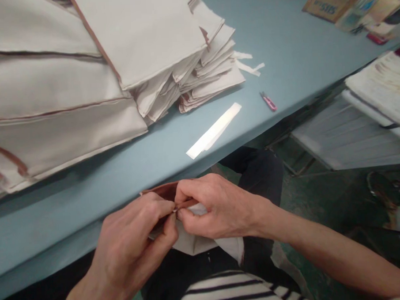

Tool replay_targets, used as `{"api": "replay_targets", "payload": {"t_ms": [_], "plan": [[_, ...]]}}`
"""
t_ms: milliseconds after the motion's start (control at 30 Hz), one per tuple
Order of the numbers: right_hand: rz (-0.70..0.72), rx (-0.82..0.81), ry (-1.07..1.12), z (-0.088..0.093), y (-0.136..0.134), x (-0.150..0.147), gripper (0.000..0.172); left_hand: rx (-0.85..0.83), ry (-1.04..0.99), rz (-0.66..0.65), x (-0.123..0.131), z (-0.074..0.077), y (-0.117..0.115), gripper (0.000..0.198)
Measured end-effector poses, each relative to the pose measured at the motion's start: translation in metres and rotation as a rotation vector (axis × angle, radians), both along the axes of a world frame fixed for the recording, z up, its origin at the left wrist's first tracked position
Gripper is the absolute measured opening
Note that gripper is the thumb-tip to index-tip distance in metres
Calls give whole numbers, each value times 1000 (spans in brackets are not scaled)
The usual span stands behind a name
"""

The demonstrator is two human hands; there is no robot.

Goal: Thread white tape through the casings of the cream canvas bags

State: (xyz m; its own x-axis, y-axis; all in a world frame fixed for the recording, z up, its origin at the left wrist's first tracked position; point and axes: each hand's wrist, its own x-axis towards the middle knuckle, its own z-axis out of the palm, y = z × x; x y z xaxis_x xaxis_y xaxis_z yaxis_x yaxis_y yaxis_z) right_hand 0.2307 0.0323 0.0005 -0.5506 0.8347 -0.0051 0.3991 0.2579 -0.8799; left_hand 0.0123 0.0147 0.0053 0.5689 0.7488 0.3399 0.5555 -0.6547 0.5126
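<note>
A cream fabric bag (194, 242) with brown trim (165, 190) lies over my lap, just below the table's front edge. My left hand (134, 232) pinches the bag's brown edge between thumb and index finger. Right beside it, my right hand (215, 207) is closed on the same edge, its fingertips almost touching the left ones. A brown strip runs through the right-hand fingers. Most of the bag is hidden under both hands, and the exact spot between the fingertips is too small to make out.
Stacked cream bags (155, 41) with brown edging cover the left of the blue table (281, 44). White strips (215, 129) and pink thread snips (268, 101) lie near its front edge. A cardboard box (329, 3) stands at the back right. Piled fabric (382, 84) sits right.
</note>
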Motion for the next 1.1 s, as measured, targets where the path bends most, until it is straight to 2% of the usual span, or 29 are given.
{"api": "replay_targets", "payload": {"t_ms": [267,500,600,667,767,833,1000,1100], "plan": [[42,20,108,-12,3,0,7,102,65,35,8,2,2,25],[25,-151,93,-6,7,4,6,155,137,21,5,-1,-4,23],[38,-306,142,-9,9,7,6,194,191,-10,4,-7,-8,20],[52,-490,217,-14,11,9,7,222,198,-52,2,-12,-7,17],[91,-768,383,-22,13,10,13,289,214,-105,-2,-17,-5,19],[94,-853,432,-26,12,9,18,287,217,-133,-4,-17,-2,23],[27,-816,379,-30,8,5,21,287,234,-159,-5,-15,-2,27],[-15,-755,294,-28,3,5,15,95,135,-142,-4,-13,-5,19]]}}
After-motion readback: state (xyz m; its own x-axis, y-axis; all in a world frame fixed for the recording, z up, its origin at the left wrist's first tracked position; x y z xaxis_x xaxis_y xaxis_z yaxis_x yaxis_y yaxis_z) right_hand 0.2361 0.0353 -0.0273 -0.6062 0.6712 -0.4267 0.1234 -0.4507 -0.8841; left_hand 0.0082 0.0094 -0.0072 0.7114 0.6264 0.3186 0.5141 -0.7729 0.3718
